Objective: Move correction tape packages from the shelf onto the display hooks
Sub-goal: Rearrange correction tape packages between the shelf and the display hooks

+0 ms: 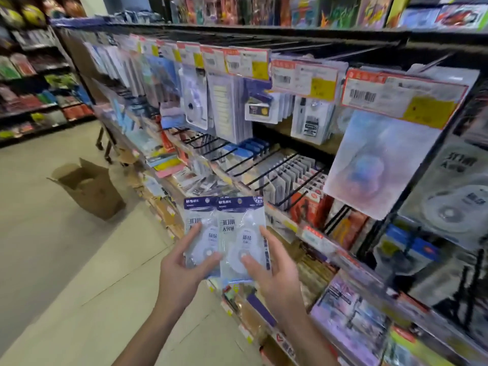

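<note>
Blue-topped packs of correction tape are held up in front of the store shelves, low in the middle of the view. Two bare arms reach up from the bottom edge, and both hands are raised side by side with the palms turned toward the packs.

The left hand [182, 265] holds the left pack [198, 228]. Its thumb lies across the clear front of the pack, and its fingers [194, 235] curl around the left side and go behind. The right hand [274, 273] holds the right pack [241, 233]. Its thumb presses on the round white tape wheel on the front, and one finger lies along the right side of the pack. The other fingers are behind the pack, so I cannot tell how they lie. The two packs stand upright and touch, with the right one a little over the edge of the left one.

Black wire hooks [266, 167] stick out from the rack just above and behind the packs. Some hooks carry small cards, and some are bare. More packs hang higher up under red and yellow price tags [303, 80]. A big clear pack [377, 165] hangs near the right edge.

On the floor by the left end of the shelves sits an open cardboard box [89, 188].
</note>
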